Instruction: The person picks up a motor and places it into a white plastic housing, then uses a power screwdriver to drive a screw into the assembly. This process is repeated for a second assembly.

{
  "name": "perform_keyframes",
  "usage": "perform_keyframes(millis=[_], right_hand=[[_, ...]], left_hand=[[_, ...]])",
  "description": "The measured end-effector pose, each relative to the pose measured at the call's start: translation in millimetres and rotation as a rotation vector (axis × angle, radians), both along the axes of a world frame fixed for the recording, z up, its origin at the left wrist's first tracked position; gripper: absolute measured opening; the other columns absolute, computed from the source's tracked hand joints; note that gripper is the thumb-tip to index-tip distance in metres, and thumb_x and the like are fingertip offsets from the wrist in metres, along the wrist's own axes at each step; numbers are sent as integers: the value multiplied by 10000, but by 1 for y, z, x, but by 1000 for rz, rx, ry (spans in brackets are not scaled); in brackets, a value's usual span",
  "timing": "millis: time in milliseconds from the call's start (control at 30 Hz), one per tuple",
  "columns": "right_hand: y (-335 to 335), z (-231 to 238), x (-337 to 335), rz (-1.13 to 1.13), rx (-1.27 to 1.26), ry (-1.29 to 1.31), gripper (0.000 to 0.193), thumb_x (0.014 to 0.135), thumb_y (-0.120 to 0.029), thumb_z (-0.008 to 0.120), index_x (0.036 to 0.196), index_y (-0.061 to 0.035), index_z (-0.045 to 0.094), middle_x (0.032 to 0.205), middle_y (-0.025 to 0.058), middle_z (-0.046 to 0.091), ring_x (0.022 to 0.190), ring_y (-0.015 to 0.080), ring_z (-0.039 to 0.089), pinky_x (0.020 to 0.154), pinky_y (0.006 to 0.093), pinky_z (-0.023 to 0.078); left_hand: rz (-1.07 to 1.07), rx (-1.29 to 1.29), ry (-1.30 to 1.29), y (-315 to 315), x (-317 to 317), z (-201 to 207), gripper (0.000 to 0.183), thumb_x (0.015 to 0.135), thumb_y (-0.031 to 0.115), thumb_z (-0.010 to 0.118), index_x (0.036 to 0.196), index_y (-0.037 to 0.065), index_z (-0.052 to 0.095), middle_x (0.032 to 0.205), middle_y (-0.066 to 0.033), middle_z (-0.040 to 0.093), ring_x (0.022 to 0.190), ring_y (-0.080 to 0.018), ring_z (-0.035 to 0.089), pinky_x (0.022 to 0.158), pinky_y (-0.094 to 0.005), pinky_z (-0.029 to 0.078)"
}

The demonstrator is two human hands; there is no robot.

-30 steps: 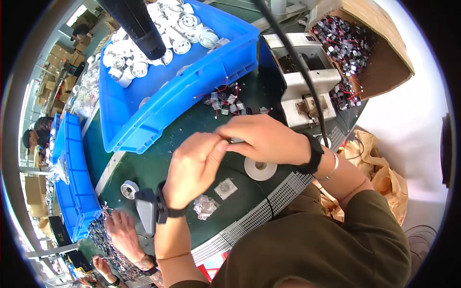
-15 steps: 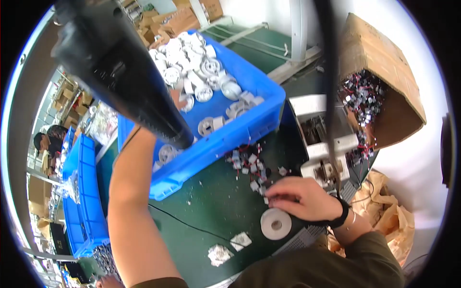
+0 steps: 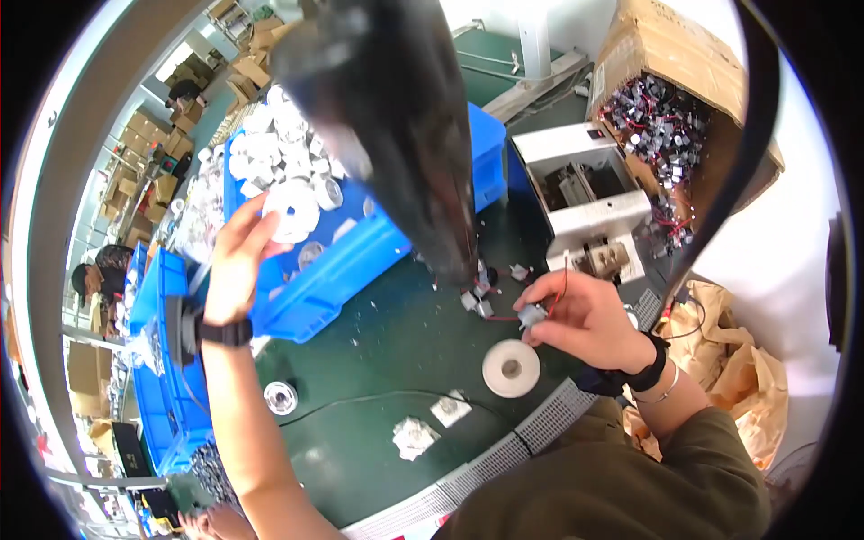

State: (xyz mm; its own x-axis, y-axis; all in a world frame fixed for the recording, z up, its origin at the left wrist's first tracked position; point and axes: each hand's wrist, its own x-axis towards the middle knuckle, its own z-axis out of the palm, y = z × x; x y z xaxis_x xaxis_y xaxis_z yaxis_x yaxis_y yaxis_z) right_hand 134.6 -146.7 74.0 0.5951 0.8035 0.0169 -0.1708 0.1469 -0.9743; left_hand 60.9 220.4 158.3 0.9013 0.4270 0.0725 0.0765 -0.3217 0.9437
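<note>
My left hand [image 3: 236, 256] pinches a white round plastic housing [image 3: 295, 212] by its edge, over the blue crate [image 3: 351, 261]. More white plastic parts [image 3: 279, 148] are heaped inside that crate. Between the thumb and fingers of my right hand [image 3: 589, 319] is a small grey block with red wires [image 3: 531, 315], held just above the bench. Several similar wired blocks [image 3: 477, 301] lie beside it, partly covered by a hanging black tool [image 3: 396, 117], which is blurred. A white roll [image 3: 511, 368] rests flat below my right hand.
A white-framed machine [image 3: 585, 211] stands at the right. Behind it a tipped cardboard box [image 3: 675, 45] spills wired blocks. Brown paper [image 3: 720, 378] lies lower right. A thin cable, crumpled white scraps [image 3: 416, 438] and a round silvery-white piece [image 3: 280, 398] are on the green bench.
My left hand has come out from behind the black tool, now with a white housing. My right hand has lifted a wired block off the pile. The whole view has shifted.
</note>
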Motion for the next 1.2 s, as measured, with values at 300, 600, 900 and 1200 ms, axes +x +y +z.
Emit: perform_keyframes(millis=[300,600,900,1200], right_hand=[[-6,-3,-18,-60,-2,-153,269,767,28,684,1010,10,571,949,16,577,806,56,550,726,196,469],[-18,-16,-27,-37,-146,-374,264,791,22,649,1042,10,570,929,42,602,776,91,588,672,221,495],[11,-21,-18,184,-208,-1317,195,709,-93,689,882,-87,598,938,49,564,853,244,522,721,351,451],[94,62,10,-510,272,-1183,469,753,-115,721,1145,20,499,968,78,618,888,140,599,780,299,475]], left_hand=[[-240,-51,78,-181,-72,-87,223,861,65,586,1061,-31,607,843,-49,649,743,-78,575,679,-231,468],[-253,507,-181,-209,-67,-127,684,647,101,762,1251,7,454,1158,-168,525,1020,-316,559,850,-379,461],[-253,278,-200,-211,-63,-140,681,632,74,791,1216,-11,450,1140,-152,558,1001,-285,585,865,-351,461],[-196,499,-473,-207,-70,-166,413,625,93,792,986,-8,618,1154,-203,530,1013,-348,561,832,-384,487]])
